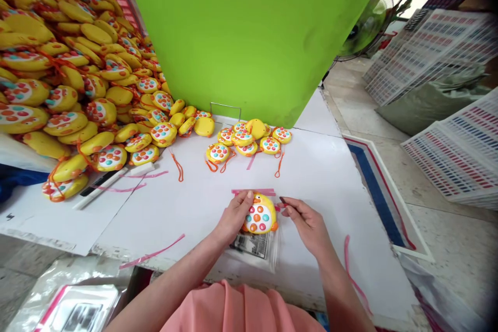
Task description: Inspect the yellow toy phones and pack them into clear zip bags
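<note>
A yellow chick-shaped toy (260, 214) with coloured round buttons lies on a clear plastic bag (257, 246) at the near middle of the white table (330, 181). My left hand (233, 215) rests against the toy's left side, fingers curled round it. My right hand (305, 220) is at the toy's right side, its fingers pinched on the bag's pink strip (278, 206) beside the toy.
A big heap of the same yellow toys (78, 78) fills the left of the table. A small group of them (249, 140) lies at the foot of a green board (252, 31). Pink strips (151, 255) lie loose. Printed sheets (455, 155) and a fan (368, 23) stand right.
</note>
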Demonstrator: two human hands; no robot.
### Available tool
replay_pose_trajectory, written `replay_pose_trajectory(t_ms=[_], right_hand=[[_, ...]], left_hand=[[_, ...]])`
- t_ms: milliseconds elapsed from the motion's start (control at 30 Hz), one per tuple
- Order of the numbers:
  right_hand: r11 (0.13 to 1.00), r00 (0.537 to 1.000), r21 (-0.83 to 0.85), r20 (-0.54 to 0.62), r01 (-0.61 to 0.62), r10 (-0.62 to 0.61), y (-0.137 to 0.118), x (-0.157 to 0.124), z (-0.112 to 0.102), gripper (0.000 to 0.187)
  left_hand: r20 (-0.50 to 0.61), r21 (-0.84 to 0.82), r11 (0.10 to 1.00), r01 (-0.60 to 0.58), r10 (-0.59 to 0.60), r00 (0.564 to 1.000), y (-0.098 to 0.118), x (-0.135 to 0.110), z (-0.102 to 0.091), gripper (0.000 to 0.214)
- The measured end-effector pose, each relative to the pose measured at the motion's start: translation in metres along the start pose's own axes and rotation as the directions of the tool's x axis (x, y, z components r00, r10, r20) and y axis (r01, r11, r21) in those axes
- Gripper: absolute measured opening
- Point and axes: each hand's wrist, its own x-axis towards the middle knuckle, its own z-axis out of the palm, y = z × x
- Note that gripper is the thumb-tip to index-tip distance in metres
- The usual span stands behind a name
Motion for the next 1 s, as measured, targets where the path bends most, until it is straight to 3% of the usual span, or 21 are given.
replay_pose_trajectory(t_ms=[167, 400, 667, 800, 1000], right_hand=[[0.991, 0.997, 0.108, 0.012, -0.082, 0.081, -0.001, -0.003, 0.007, 0.037], [0.996, 0.999, 0.072, 0.008, 0.044, -0.044, -0.004, -0.004, 0.010, 0.029], [0.999, 0.999, 0.025, 0.031, 0.030, -0.031, -0.009, -0.008, 0.019, 0.018], [0.991, 0.993, -0.102, 0.085, 0.092, -0.083, -0.010, -0.011, 0.026, 0.015], [0.911, 0.964, -0.318, 0.106, 0.263, -0.242, -0.004, -0.016, 0.030, 0.018]], left_hand=[[-0.040, 0.036, 0.998, -0.051, 0.053, 0.998, -0.003, 0.002, -0.003, 0.037], [-0.081, 0.075, 0.994, -0.080, 0.086, 0.993, -0.006, 0.004, -0.005, 0.045], [-0.167, 0.328, 0.943, -0.060, 0.121, 0.979, -0.016, 0.011, -0.014, 0.055], [-0.176, 0.419, 0.907, -0.052, 0.137, 0.975, -0.022, 0.014, -0.017, 0.053], [-0.182, 0.551, 0.833, -0.043, 0.171, 0.968, -0.022, 0.018, -0.017, 0.050]])
